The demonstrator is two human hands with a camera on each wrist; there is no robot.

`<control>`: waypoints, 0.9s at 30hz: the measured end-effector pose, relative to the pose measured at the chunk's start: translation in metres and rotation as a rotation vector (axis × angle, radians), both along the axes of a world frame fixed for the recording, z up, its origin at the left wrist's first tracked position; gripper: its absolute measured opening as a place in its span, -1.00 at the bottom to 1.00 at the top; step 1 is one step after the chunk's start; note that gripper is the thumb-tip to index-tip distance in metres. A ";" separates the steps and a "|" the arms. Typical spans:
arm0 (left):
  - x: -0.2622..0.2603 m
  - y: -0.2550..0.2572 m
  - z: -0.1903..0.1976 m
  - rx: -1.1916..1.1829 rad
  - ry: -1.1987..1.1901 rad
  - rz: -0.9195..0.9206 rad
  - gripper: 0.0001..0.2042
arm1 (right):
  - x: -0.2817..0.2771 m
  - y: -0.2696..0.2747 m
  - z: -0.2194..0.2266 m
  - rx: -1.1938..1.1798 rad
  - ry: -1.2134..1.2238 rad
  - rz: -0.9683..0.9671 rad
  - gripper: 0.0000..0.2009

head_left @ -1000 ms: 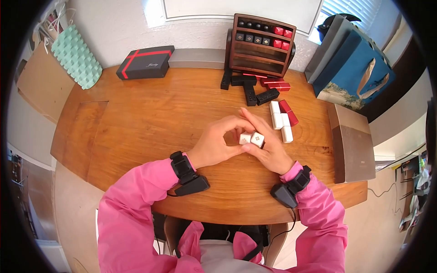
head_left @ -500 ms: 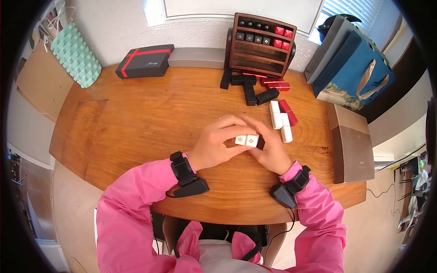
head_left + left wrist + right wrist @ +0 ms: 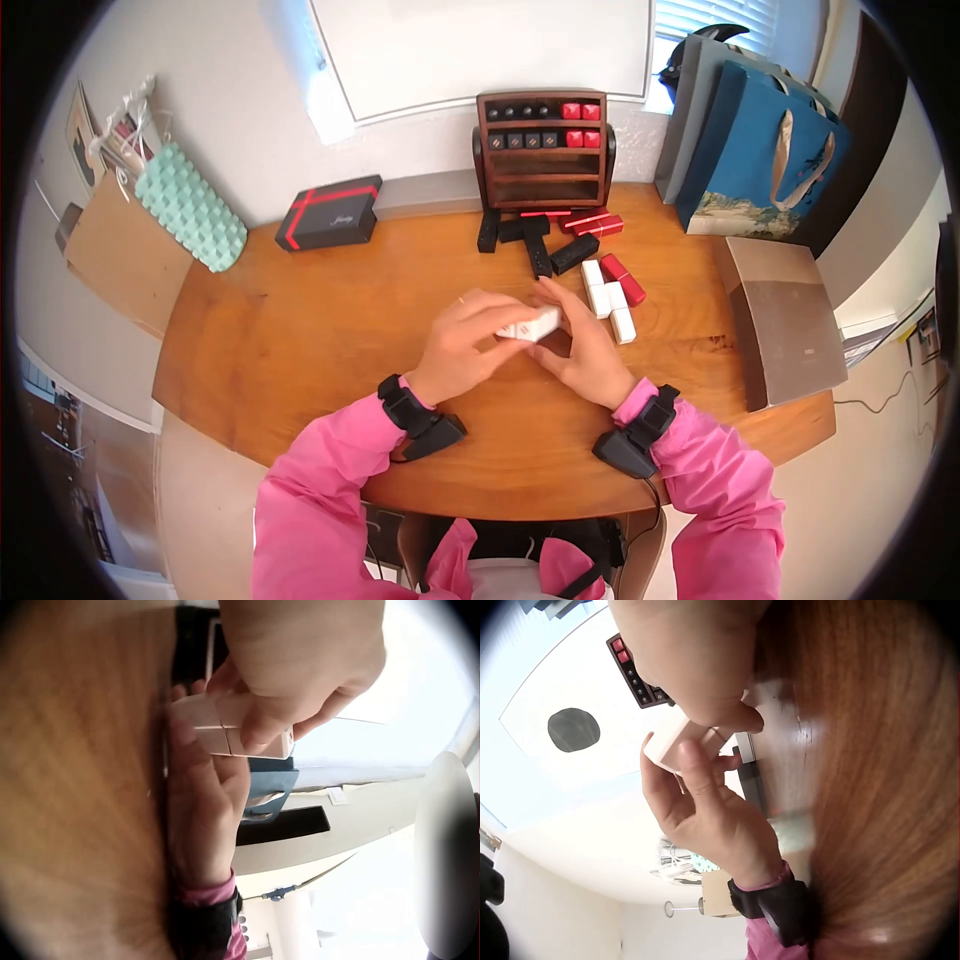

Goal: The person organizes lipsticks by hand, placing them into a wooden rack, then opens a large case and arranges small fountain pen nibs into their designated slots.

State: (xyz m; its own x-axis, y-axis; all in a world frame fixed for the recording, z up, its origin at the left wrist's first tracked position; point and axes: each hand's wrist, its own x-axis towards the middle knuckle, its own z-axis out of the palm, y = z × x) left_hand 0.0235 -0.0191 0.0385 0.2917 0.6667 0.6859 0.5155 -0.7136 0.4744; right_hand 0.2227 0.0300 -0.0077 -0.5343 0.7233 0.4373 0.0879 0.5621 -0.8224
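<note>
Two white lipstick tubes (image 3: pixel 540 324), square in section, are held side by side between my hands over the desk. My left hand (image 3: pixel 462 345) pinches them from the left; small marks show on their near ends. At the other end my right hand (image 3: pixel 588 358) grips them with thumb and fingers. A seam runs across each white tube (image 3: pixel 214 740) in the left wrist view. In the right wrist view, my left thumb lies along the tubes (image 3: pixel 676 742). More white lipstick tubes (image 3: pixel 595 287) and a red tube (image 3: pixel 624 281) lie beyond my right hand.
A wooden rack (image 3: pixel 545 190) at the back holds black and red tubes on its upper two shelves. Several black tubes (image 3: pixel 575 253) and red tubes (image 3: pixel 600 226) lie before it. A black gift box (image 3: pixel 332 215), a brown box (image 3: pixel 785 325) and a blue bag (image 3: pixel 745 150) stand around.
The head view has tilted up, so the desk sits lower in it. The two white tubes have turned in my hands, from ends facing up at me to slanting with their sides showing.
</note>
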 end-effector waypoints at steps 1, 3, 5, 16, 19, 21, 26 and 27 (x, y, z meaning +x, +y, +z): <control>-0.002 0.004 0.009 0.028 -0.014 0.075 -0.67 | 0.000 0.000 0.001 0.008 0.015 -0.005 -0.21; -0.005 0.018 0.025 0.055 -0.017 0.145 -0.68 | 0.000 -0.002 0.001 -0.096 0.083 0.001 -0.23; -0.006 0.043 0.041 0.156 -0.007 0.245 -0.69 | 0.001 -0.001 -0.001 -0.042 0.054 0.006 -0.24; -0.011 0.150 0.050 0.480 0.368 0.261 -0.75 | 0.003 -0.001 -0.002 0.048 0.050 -0.015 -0.39; -0.009 0.150 0.052 0.509 0.443 0.290 -0.74 | 0.004 -0.001 0.000 0.040 0.042 -0.008 -0.41; -0.006 0.149 0.052 0.529 0.457 0.275 -0.73 | 0.004 -0.001 -0.001 0.053 0.022 -0.011 -0.42; -0.009 0.151 0.047 0.551 0.521 0.270 -0.74 | 0.004 -0.001 -0.003 0.041 0.021 -0.001 -0.43; -0.013 0.152 0.043 0.525 0.524 0.303 -0.73 | 0.005 0.000 -0.002 0.039 0.016 0.002 -0.43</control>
State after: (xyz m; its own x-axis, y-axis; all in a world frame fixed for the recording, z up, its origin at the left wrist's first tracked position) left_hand 0.0107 0.1333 0.0815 0.5210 0.3968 0.7557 0.7854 -0.5696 -0.2423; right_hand 0.2277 0.0296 -0.0097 -0.5288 0.7042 0.4738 0.0740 0.5944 -0.8008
